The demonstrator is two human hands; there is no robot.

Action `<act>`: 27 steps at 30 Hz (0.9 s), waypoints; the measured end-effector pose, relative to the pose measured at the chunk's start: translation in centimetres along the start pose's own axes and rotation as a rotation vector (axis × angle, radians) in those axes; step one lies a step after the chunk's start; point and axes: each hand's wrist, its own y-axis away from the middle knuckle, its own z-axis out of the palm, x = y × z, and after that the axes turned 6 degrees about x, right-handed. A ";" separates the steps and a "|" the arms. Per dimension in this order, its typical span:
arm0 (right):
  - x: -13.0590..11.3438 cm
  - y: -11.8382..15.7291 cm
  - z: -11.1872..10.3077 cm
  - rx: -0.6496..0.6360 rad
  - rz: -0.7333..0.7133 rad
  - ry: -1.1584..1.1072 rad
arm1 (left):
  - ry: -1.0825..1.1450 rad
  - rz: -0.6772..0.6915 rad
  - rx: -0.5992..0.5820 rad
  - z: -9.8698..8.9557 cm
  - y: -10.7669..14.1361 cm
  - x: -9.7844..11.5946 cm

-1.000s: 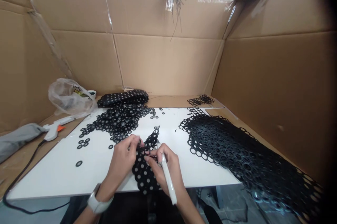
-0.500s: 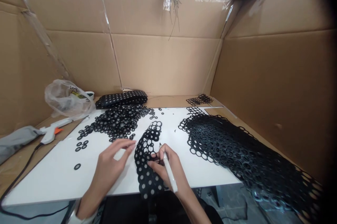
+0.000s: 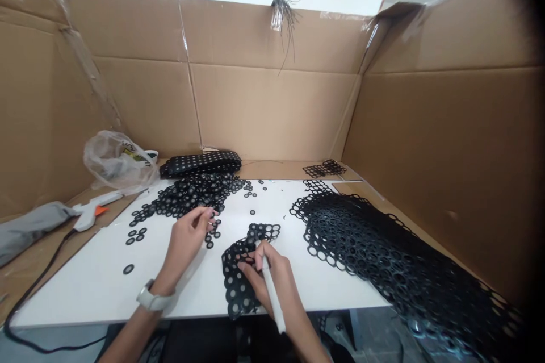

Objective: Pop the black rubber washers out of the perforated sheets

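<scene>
My left hand [image 3: 187, 235], with a light-coloured watch on its wrist, is at the near edge of a pile of small black discs with grey centres [image 3: 187, 195]. Its thumb and fingertips are pinched together; whether a disc is between them is too small to tell. In my right hand [image 3: 272, 272] is a white pen-shaped tool [image 3: 273, 297], slanting with its top end toward me. The same hand's fingertips grip the edge of a black strip of joined rings [image 3: 236, 289], many filled with grey-centred discs. The strip's far end, with open rings, bends to the right.
On the right lies a large heap of black ring mesh [image 3: 374, 243], hanging past the white board's [image 3: 323, 289] front edge. Stacked dotted strips [image 3: 202, 163] are at the back. A glue gun [image 3: 89, 212], its cord and a plastic bag [image 3: 117, 161] are left. Cardboard walls [image 3: 272, 107] enclose the table.
My left hand has moved up to the disc pile and its fingers have closed from an open spread. The strip's far end has folded down to the right. The view has tilted slightly.
</scene>
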 end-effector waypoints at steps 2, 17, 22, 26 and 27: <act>0.4 -0.1 -1.1 -0.095 0.004 0.076 | -0.042 0.017 0.013 -0.7 -1.3 -1.3; -2.4 0.4 -0.9 -0.012 0.082 -0.417 | -0.005 0.365 -0.160 0.3 9.3 3.9; -3.0 0.8 -1.0 -0.020 0.044 -0.474 | -0.084 0.554 -0.016 0.7 9.5 4.4; -3.0 0.8 -0.9 -0.049 0.010 -0.476 | -0.115 0.536 -0.073 0.4 9.0 5.0; -2.9 0.8 -0.8 -0.042 0.008 -0.468 | -0.114 0.524 -0.082 0.3 8.9 5.1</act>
